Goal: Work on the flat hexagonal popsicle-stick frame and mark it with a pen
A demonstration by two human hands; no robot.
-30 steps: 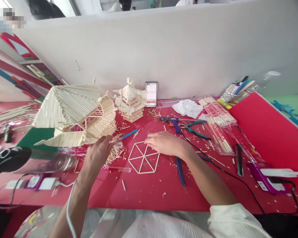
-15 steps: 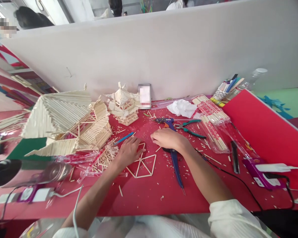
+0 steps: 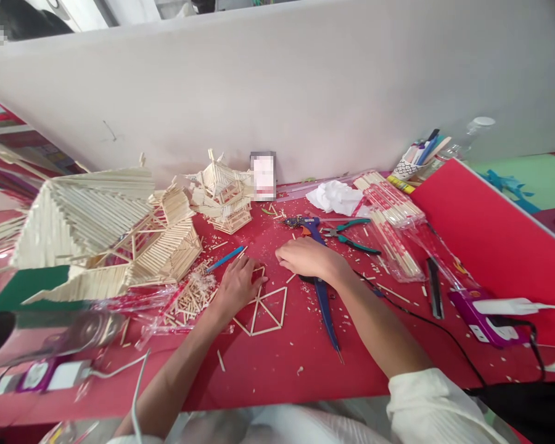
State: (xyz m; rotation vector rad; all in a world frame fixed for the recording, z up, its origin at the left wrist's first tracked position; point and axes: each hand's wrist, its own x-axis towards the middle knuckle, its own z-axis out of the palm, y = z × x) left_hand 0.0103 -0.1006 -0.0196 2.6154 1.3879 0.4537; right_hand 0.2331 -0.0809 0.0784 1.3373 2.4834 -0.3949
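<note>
A flat wheel-shaped frame of thin wooden sticks [image 3: 266, 331], with spokes meeting in its middle, lies on the red tabletop. My left hand [image 3: 237, 287] rests over its upper left part, fingers spread and thumb out, hiding some of the sticks. To the right of the frame, my right hand [image 3: 308, 258] hovers low with its fingertips pressed together; anything between them is too small or hidden to see. Just beyond it lies a blue glue gun [image 3: 311, 226] with an orange trigger. A long blue tool [image 3: 324, 314] with a thin metal tip extends from under the right wrist.
Stick-built models, a large roofed house [image 3: 92, 213] and a small pavilion [image 3: 224, 197], stand left and behind. Cut sticks [image 3: 189, 302] lie in a heap beside a blue pen [image 3: 225, 259]. Green-handled pliers [image 3: 358, 246], packed sticks [image 3: 388, 216] and a purple power strip [image 3: 476, 317] are right.
The view has shifted slightly, so the models sit further left. Both hands keep nearly the same places and poses beside the frame; nothing is visibly picked up or let go.
</note>
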